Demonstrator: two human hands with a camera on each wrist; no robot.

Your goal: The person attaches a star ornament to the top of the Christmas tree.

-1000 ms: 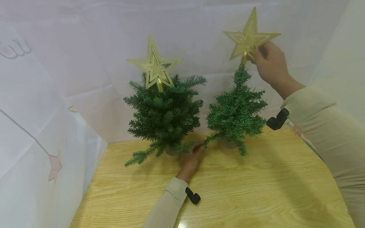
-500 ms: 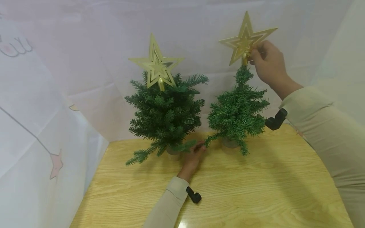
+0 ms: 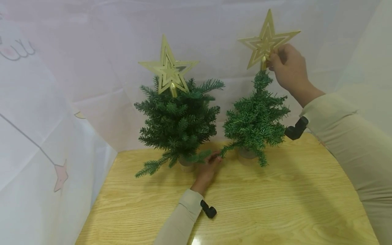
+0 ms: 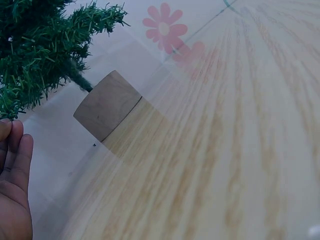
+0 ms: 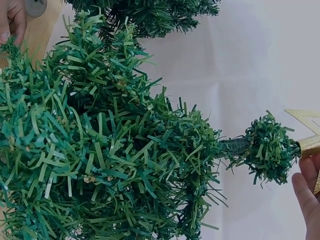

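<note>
On the right of the head view stands a small artificial Christmas tree (image 3: 254, 119) on a round wooden base (image 4: 107, 106). My right hand (image 3: 289, 66) pinches a gold star tree topper (image 3: 265, 43) near its lower right. The topper's tube (image 5: 310, 146) sits right at the tree's tufted tip (image 5: 271, 147). Low between this tree and its neighbour, my left hand (image 3: 209, 166) holds the end of a low branch (image 3: 227, 149) between thumb and fingers. Only part of that hand shows at the left edge of the left wrist view.
A fuller green tree (image 3: 180, 126) with a gold star (image 3: 169, 72) on top stands left on the wooden table (image 3: 245, 200). One of its long low branches (image 3: 151, 167) reaches over the tabletop. A pale printed cloth (image 3: 101, 68) hangs close behind the trees.
The star in my right hand has moved slightly down towards the treetop, tipped left, then swung partly back to the right. My left hand stays at the branch.
</note>
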